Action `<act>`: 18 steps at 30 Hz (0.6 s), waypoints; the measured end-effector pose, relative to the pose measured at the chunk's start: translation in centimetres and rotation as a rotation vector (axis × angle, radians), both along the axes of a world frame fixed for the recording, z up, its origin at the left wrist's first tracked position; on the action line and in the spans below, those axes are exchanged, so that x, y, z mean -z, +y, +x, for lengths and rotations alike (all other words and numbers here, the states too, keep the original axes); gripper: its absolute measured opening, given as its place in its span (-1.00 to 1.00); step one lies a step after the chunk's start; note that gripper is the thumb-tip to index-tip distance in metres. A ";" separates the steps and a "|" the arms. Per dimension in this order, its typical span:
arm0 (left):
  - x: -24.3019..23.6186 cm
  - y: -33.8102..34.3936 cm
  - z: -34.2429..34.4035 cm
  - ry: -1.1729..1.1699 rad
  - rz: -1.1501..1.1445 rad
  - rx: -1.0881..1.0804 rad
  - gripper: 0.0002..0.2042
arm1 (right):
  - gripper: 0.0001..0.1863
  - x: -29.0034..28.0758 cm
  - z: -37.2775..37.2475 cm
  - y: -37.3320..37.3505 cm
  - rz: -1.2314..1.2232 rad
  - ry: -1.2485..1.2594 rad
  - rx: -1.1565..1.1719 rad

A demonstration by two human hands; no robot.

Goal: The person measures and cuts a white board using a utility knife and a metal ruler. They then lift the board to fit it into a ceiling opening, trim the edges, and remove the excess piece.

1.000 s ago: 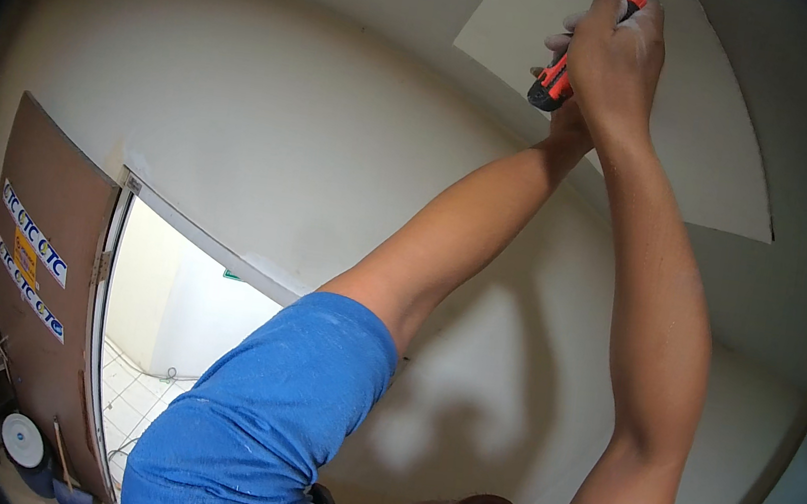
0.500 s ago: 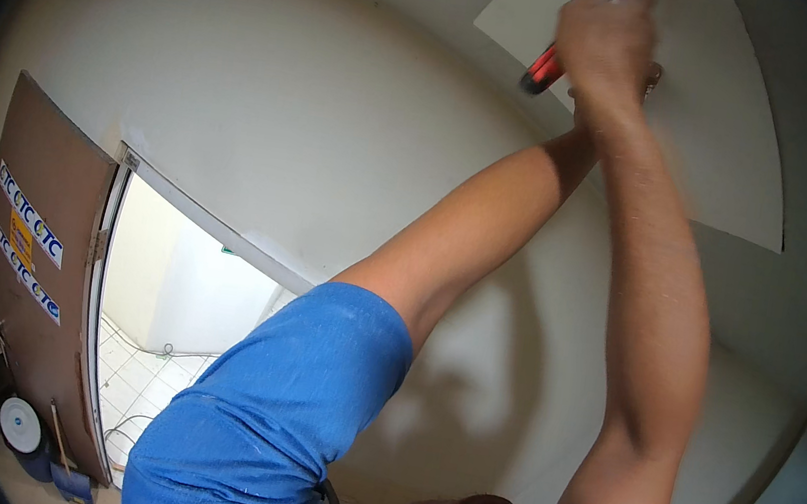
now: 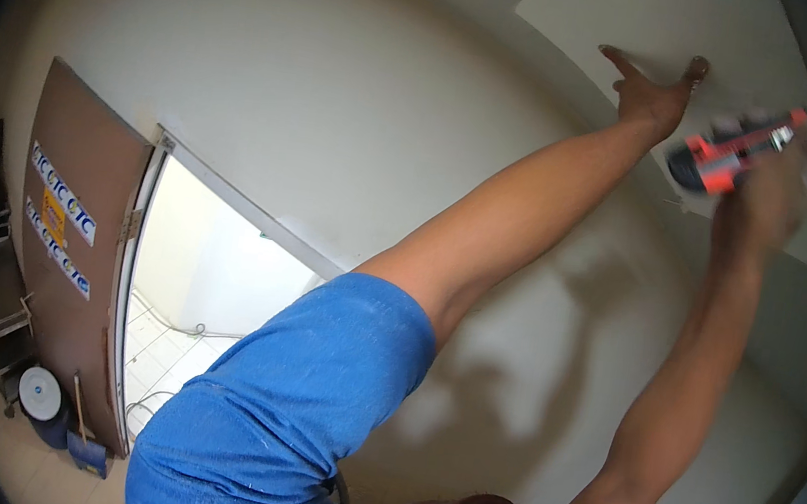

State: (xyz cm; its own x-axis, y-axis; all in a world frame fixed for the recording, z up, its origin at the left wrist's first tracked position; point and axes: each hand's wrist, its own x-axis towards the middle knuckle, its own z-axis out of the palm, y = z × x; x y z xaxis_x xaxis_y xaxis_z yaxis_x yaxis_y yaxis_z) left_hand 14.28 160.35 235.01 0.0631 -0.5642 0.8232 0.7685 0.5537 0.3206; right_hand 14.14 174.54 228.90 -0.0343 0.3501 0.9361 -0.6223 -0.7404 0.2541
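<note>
Overhead, my left hand (image 3: 653, 103) is raised against a pale flat panel (image 3: 765, 55), thumb and a finger spread wide on its surface. It holds nothing that I can see. My right hand (image 3: 767, 201) is closed around a red and black utility knife (image 3: 733, 151), which has a grey strip along its body and a metal tip pointing up and to the right. The knife and right hand are smeared by motion. They are in front of the panel's lower part, to the right of my left hand; whether the tip touches the panel cannot be told.
A brown door (image 3: 72, 242) with stickers stands ajar at the left, beside a bright doorway (image 3: 212, 249) onto a tiled floor. Near its foot are a white-lidded bin (image 3: 41, 393), a blue dustpan (image 3: 87, 453) and a dark metal ladder-like frame (image 3: 0, 293).
My right hand and the knife have moved right and down, away from my left hand. The left hand, mostly hidden before, now shows against the panel.
</note>
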 end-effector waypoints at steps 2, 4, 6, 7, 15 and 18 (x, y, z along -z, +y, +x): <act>0.7 0.4 0.2 -0.029 0.048 -0.039 0.49 | -0.67 1.2 -3.8 0.6 0.220 -0.071 -0.119; 0.7 1.6 -0.2 -0.060 0.064 -0.016 0.47 | -0.66 2.7 -6.8 1.1 0.382 -0.109 -0.082; 0.3 0.3 0.3 -0.032 0.081 -0.086 0.46 | -0.63 5.2 -7.8 -2.2 0.422 -0.126 -0.105; 0.0 -0.1 -0.1 -0.024 0.089 -0.099 0.46 | -0.62 6.7 -7.8 -3.8 0.392 -0.152 -0.136; -0.5 0.0 -1.2 0.027 -0.027 -0.057 0.42 | -0.65 10.2 -12.2 -11.8 1.098 -0.279 -0.306; -5.6 -7.4 -1.5 -0.196 -0.187 -0.532 0.42 | -0.58 10.6 -7.5 -14.2 0.998 -0.127 -0.628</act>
